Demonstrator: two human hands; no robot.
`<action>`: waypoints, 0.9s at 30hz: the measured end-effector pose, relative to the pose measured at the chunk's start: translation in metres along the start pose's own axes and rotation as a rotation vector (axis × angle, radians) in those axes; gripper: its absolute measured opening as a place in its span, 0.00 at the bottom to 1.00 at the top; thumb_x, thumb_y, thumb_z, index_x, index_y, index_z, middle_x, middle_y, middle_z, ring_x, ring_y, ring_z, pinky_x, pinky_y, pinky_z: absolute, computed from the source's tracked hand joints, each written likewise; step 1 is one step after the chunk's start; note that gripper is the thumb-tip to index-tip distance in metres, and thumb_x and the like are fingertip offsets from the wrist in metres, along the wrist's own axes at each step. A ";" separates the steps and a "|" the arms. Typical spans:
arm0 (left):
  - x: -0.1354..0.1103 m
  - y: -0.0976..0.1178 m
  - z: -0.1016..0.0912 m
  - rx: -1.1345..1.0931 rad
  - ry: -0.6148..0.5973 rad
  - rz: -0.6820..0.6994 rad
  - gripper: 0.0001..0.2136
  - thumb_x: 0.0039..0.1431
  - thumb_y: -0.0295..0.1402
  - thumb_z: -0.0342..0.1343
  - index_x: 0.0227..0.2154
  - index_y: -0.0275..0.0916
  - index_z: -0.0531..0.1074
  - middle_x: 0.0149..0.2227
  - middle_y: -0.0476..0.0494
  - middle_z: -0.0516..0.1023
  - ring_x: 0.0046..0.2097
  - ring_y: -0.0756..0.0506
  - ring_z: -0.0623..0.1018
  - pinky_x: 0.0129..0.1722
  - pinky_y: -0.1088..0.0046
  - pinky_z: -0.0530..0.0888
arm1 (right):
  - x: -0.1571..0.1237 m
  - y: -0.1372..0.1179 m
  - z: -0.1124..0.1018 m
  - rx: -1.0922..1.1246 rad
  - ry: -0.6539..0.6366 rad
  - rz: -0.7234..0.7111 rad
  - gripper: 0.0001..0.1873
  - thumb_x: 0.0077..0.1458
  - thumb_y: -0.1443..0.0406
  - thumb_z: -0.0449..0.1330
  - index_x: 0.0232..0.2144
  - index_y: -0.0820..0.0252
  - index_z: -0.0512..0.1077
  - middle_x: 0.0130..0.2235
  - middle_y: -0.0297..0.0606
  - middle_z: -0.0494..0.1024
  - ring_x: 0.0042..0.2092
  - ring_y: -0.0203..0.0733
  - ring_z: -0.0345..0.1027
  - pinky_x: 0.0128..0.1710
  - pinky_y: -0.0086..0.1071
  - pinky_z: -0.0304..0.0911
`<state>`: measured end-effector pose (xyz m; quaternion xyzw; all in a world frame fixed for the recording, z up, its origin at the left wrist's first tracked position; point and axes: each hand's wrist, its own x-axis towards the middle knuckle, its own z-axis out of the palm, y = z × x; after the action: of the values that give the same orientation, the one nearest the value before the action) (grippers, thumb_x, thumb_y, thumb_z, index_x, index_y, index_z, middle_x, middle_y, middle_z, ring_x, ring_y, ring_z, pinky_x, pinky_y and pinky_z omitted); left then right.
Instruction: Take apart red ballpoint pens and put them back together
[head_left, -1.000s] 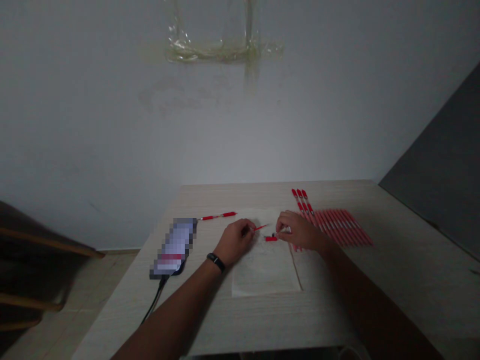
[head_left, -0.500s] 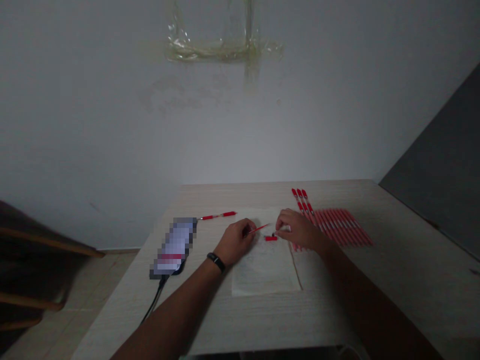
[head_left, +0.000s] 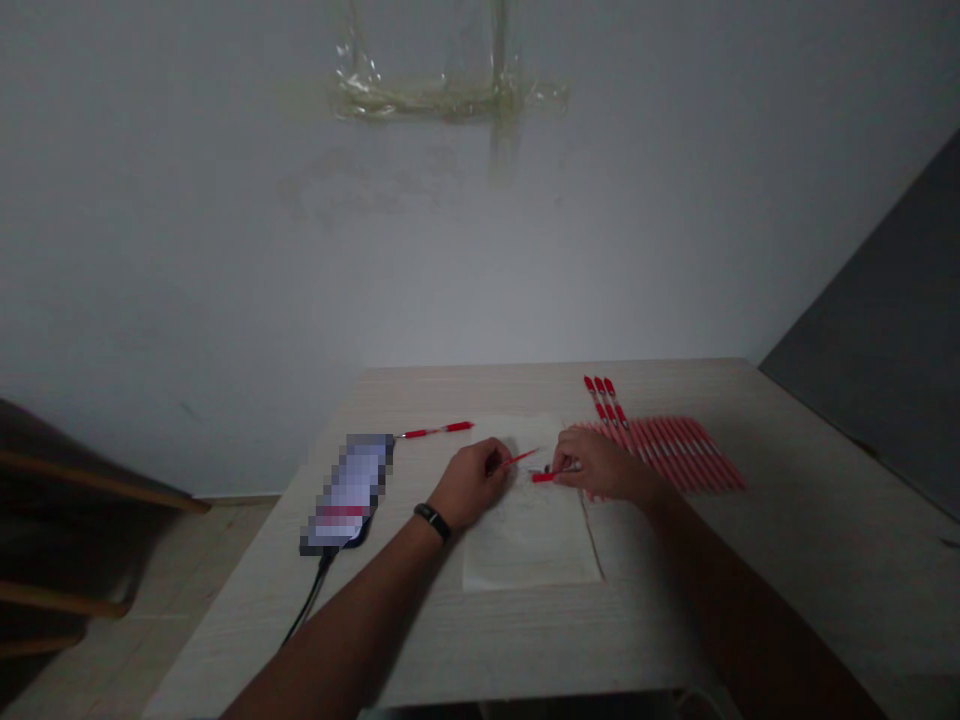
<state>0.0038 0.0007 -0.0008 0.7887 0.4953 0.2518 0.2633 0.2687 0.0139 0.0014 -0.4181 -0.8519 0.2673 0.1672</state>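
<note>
Right hand (head_left: 592, 462) has lowered, pinching a red piece (head_left: 541, 478).

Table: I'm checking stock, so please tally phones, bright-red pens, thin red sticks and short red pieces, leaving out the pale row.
Phone: 1
Bright-red pens: 4 (1 by the phone, 3 at the pale row)
Thin red stick: 1, in the left hand
Short red piece: 1, at the right hand
Total: 7
</note>
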 end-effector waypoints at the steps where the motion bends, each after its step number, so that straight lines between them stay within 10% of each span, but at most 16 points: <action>1: 0.000 0.000 0.000 0.002 0.001 0.004 0.05 0.60 0.31 0.54 0.35 0.38 0.74 0.31 0.44 0.78 0.31 0.47 0.72 0.31 0.72 0.64 | 0.000 0.000 -0.001 -0.005 -0.009 -0.021 0.05 0.58 0.64 0.65 0.33 0.60 0.77 0.36 0.39 0.75 0.37 0.41 0.70 0.34 0.32 0.64; 27: 0.000 0.000 0.002 -0.033 0.032 0.046 0.05 0.61 0.31 0.55 0.35 0.38 0.74 0.31 0.45 0.77 0.31 0.48 0.71 0.32 0.73 0.65 | -0.002 -0.005 -0.001 0.007 0.090 -0.032 0.06 0.57 0.65 0.66 0.30 0.61 0.73 0.33 0.36 0.73 0.32 0.38 0.68 0.31 0.30 0.61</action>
<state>0.0051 0.0003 -0.0022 0.7913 0.4770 0.2785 0.2622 0.2678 0.0102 0.0051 -0.4154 -0.8492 0.2484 0.2112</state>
